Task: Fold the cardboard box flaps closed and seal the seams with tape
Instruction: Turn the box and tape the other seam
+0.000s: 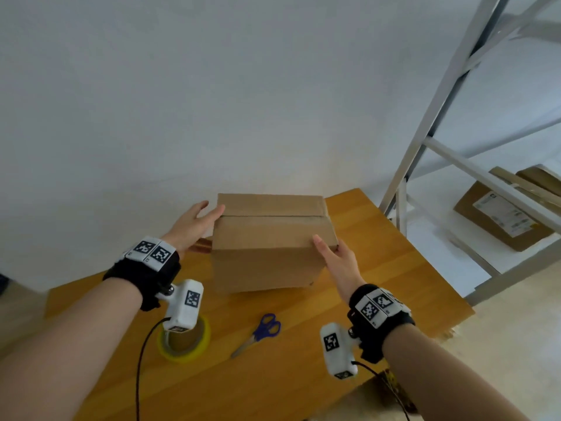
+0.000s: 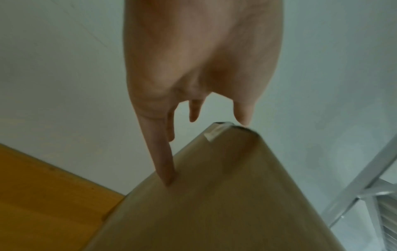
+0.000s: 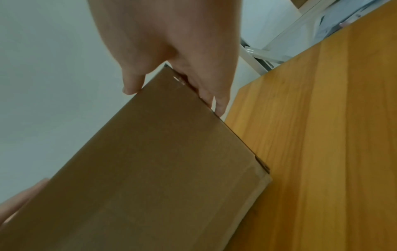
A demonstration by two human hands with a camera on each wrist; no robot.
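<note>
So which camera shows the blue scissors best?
The head camera. The scissors lie whole on the table, in front of the box and beside the tape roll. Neither wrist camera shows them at all.

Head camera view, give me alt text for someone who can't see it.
Two hands hold a closed cardboard box on a wooden table, left hand flat against its left side, right hand at its right edge. Nearer lie a yellow tape roll and blue-handled scissors.
</note>
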